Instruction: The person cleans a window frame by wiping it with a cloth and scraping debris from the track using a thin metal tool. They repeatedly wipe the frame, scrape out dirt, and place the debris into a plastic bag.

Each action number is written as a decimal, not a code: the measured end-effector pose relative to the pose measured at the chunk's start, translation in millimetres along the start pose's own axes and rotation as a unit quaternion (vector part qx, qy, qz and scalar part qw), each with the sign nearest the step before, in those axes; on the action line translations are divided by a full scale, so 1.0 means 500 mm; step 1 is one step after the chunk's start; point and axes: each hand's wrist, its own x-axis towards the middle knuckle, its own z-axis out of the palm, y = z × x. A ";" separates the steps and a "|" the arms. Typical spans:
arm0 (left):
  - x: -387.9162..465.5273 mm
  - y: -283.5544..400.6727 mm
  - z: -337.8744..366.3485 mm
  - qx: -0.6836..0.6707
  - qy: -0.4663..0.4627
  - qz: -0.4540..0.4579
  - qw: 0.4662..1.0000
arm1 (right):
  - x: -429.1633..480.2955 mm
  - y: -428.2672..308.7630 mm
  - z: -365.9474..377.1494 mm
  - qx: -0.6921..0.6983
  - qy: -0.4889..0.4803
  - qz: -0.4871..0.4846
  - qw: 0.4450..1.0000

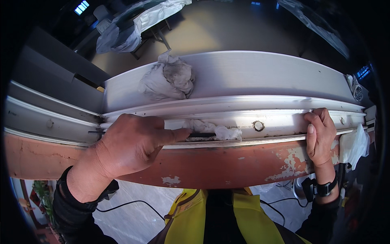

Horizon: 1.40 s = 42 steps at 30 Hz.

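Observation:
My left hand (134, 143) grips a thin dark rod (202, 134), its index finger laid along it. The rod's far end presses on a crumpled white cloth or tissue (228, 132) inside the channel of a white window frame track (274, 122). Its other end sticks out past my wrist to the left. At the right, my right hand (320, 134) holds onto the frame's rails, fingers curled over the inner rail and thumb near the outer one. Dirt marks the channel, and a round hole plug (258, 125) sits between my hands.
A dirty grey rag (173, 76) lies bunched on the white inner sill (259, 70). The outer ledge (207, 164) has peeling reddish paint. A plastic-wrapped white item (353, 143) rests by my right hand. Beyond stands a sheet-covered table (146, 23). A black cable (137, 201) hangs below.

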 end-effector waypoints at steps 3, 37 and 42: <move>-0.013 0.005 0.001 -0.086 0.042 -0.030 0.995 | -0.002 0.001 0.000 0.003 0.006 0.010 1.000; -0.296 0.039 0.136 -0.089 0.311 -0.179 0.929 | 0.227 -0.216 0.048 0.123 -0.300 -0.347 0.880; -0.301 0.023 0.150 -0.073 0.325 -0.158 0.930 | 0.218 -0.198 0.063 0.109 -0.249 -0.360 0.892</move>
